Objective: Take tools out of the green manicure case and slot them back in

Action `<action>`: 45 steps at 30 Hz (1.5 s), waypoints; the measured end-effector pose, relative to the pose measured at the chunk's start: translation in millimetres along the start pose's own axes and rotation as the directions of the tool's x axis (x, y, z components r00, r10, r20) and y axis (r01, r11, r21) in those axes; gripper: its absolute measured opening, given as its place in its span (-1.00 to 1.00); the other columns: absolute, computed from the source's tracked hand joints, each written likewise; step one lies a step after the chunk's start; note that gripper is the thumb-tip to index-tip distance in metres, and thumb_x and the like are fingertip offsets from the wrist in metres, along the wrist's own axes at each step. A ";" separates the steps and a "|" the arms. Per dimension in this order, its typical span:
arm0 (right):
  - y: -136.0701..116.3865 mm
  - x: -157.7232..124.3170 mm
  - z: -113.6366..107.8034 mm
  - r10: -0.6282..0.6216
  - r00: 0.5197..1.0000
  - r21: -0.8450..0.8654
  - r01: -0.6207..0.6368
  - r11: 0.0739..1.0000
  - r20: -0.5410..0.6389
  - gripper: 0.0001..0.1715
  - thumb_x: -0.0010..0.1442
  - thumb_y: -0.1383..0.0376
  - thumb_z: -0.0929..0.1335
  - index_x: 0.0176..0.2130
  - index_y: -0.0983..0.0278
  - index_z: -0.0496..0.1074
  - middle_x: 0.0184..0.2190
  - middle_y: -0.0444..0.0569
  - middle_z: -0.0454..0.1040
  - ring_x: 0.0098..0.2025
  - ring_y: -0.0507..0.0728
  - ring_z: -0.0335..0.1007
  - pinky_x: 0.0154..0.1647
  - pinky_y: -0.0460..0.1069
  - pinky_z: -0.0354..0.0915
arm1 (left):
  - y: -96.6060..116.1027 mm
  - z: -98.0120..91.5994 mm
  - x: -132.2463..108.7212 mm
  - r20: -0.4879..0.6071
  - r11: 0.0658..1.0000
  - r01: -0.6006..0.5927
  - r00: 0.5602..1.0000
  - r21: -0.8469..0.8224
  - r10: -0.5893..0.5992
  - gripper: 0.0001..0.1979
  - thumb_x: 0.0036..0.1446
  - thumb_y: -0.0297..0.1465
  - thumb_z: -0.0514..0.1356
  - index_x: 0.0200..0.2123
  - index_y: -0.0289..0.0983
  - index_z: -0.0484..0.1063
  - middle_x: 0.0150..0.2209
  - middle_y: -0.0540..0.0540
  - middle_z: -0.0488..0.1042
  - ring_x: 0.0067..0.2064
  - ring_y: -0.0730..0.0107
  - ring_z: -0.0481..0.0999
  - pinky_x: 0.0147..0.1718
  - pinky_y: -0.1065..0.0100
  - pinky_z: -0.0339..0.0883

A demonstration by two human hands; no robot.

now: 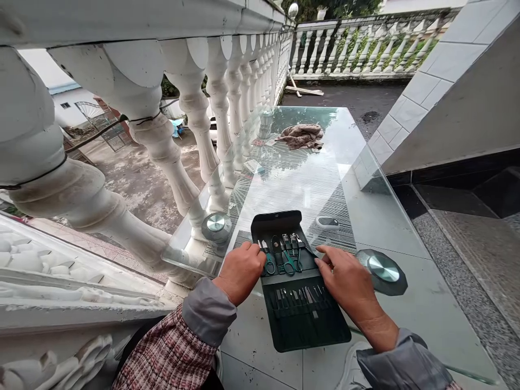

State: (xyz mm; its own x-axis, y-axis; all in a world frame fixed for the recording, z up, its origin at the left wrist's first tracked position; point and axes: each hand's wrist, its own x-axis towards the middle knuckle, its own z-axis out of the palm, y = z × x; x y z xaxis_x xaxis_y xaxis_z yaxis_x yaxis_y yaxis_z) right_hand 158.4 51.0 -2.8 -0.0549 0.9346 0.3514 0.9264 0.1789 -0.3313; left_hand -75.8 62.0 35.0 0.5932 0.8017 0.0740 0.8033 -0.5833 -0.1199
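Observation:
An unfolded dark green manicure case [306, 330] lies tilted at the near part of the glass table. Scissors [289, 265], nail clippers [293, 238] and other green-handled tools sit in its upper row. Several slim metal tools [304, 297] fill the lower row. My left hand [242, 272] is closed at the case's upper left edge, fingers curled over it. My right hand [347, 279] grips the opposite edge between thumb and fingers. A thin dark strip shows by the right fingertips; whether it is a tool or the case's edge, I cannot tell.
On the glass table [406, 227] lie a crumpled brown cloth [301, 136], a small white device [327, 222] and a small box [254, 166]. Round metal discs [384, 269] show at the table's supports. A white balustrade [158, 146] runs along the left; a tiled wall [426, 92] slopes at right.

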 end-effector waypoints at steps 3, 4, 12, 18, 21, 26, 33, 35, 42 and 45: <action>-2.1 2.3 1.8 -0.009 0.999 0.012 0.010 1.000 -0.041 -0.73 0.16 0.31 0.23 -0.17 0.31 0.40 -0.41 -0.01 0.45 -0.30 0.17 0.32 -0.26 0.04 0.22 | 0.3 0.1 0.0 0.008 1.000 0.003 1.000 -0.005 -0.003 -0.83 0.21 -0.54 0.05 -0.42 -0.30 0.35 -0.39 -0.08 0.38 -0.33 0.27 0.35 -0.48 0.34 0.18; -3.1 3.2 1.6 -0.019 0.998 0.012 0.020 1.000 -0.056 -0.74 0.17 0.31 0.22 -0.17 0.31 0.40 -0.40 0.00 0.45 -0.30 0.17 0.32 -0.25 0.05 0.22 | 0.3 0.0 0.1 0.011 1.000 0.004 1.000 -0.006 -0.004 -0.84 0.21 -0.54 0.06 -0.42 -0.31 0.35 -0.38 -0.08 0.38 -0.33 0.27 0.35 -0.48 0.34 0.18; -40.5 -1.7 -10.0 -0.269 0.958 0.108 0.279 0.954 -0.095 -0.78 0.21 0.36 0.22 -0.23 0.31 0.44 -0.32 0.03 0.40 -0.21 0.14 0.21 -0.19 0.02 0.19 | 1.8 -1.9 -0.4 0.023 0.999 0.013 1.000 -0.036 -0.012 -0.91 0.16 -0.51 0.14 -0.40 -0.27 0.36 -0.36 -0.05 0.38 -0.29 0.29 0.36 -0.46 0.36 0.19; -70.3 -9.5 -0.7 -0.417 0.909 0.156 0.411 0.898 0.010 -0.72 0.18 0.46 0.22 -0.25 0.27 0.47 -0.30 0.02 0.38 -0.18 0.14 0.16 -0.20 0.02 0.15 | 3.3 -5.2 -0.8 0.047 0.998 0.035 0.998 -0.053 -0.033 -0.86 0.17 -0.54 0.12 -0.43 -0.27 0.36 -0.37 -0.05 0.37 -0.29 0.31 0.35 -0.45 0.38 0.19; -74.4 -9.3 3.8 -0.395 0.917 0.114 0.388 0.914 0.048 -0.75 0.18 0.45 0.23 -0.30 0.26 0.47 -0.32 0.02 0.38 -0.18 0.15 0.15 -0.21 0.02 0.13 | 3.5 -6.8 -0.6 0.052 0.998 0.023 0.998 -0.054 -0.020 -0.86 0.18 -0.54 0.11 -0.43 -0.28 0.37 -0.38 -0.06 0.37 -0.29 0.32 0.34 -0.43 0.38 0.19; -77.5 -10.3 9.9 -0.384 0.921 0.027 0.383 0.923 0.071 -0.79 0.16 0.42 0.27 -0.24 0.28 0.46 -0.30 0.03 0.39 -0.19 0.17 0.16 -0.24 0.03 0.12 | 3.1 -6.2 -0.7 0.062 0.998 0.009 0.998 -0.068 -0.005 -0.84 0.19 -0.51 0.11 -0.44 -0.28 0.38 -0.38 -0.07 0.36 -0.29 0.31 0.33 -0.42 0.38 0.20; -77.4 -10.8 6.9 -0.383 0.923 0.024 0.383 0.924 0.027 -0.76 0.20 0.41 0.22 -0.23 0.27 0.45 -0.31 0.03 0.37 -0.20 0.15 0.17 -0.22 0.04 0.14 | 1.9 -5.8 -1.3 0.078 0.997 0.012 0.997 -0.072 -0.007 -0.85 0.20 -0.49 0.12 -0.43 -0.27 0.40 -0.36 -0.07 0.35 -0.28 0.31 0.33 -0.42 0.38 0.20; -75.4 -9.3 3.3 -0.338 0.941 0.055 0.338 0.940 -0.011 -0.74 0.22 0.39 0.20 -0.30 0.26 0.46 -0.31 0.03 0.37 -0.20 0.15 0.17 -0.20 0.04 0.15 | 2.1 -6.2 -1.3 0.076 0.998 0.010 0.997 -0.062 -0.005 -0.87 0.18 -0.50 0.13 -0.42 -0.26 0.40 -0.35 -0.07 0.36 -0.27 0.30 0.33 -0.43 0.38 0.20; -58.9 -0.5 -6.0 -0.214 0.974 0.074 0.219 0.973 -0.069 -0.72 0.24 0.34 0.18 -0.25 0.28 0.45 -0.30 0.05 0.39 -0.19 0.17 0.19 -0.17 0.07 0.18 | 1.8 -6.1 -1.9 0.077 0.999 -0.001 0.997 -0.040 0.004 -0.88 0.16 -0.54 0.14 -0.41 -0.27 0.40 -0.36 -0.09 0.35 -0.28 0.31 0.33 -0.45 0.38 0.19; -39.8 4.9 -9.0 -0.150 0.985 0.064 0.156 0.986 -0.088 -0.73 0.23 0.28 0.20 -0.17 0.29 0.43 -0.24 0.06 0.40 -0.14 0.19 0.21 -0.11 0.09 0.18 | 1.1 -6.3 -2.4 0.091 0.999 -0.007 0.996 -0.043 0.011 -0.89 0.13 -0.57 0.15 -0.40 -0.27 0.40 -0.34 -0.09 0.36 -0.28 0.30 0.33 -0.45 0.39 0.18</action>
State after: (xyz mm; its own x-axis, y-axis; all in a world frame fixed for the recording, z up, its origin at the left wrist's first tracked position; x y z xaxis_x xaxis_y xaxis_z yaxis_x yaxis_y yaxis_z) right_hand 124.6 45.7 20.0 -0.1603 0.8667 0.4724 0.8806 0.3418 -0.3283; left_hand -75.9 58.6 40.9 0.5947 0.8038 -0.0173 0.8006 -0.5941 -0.0776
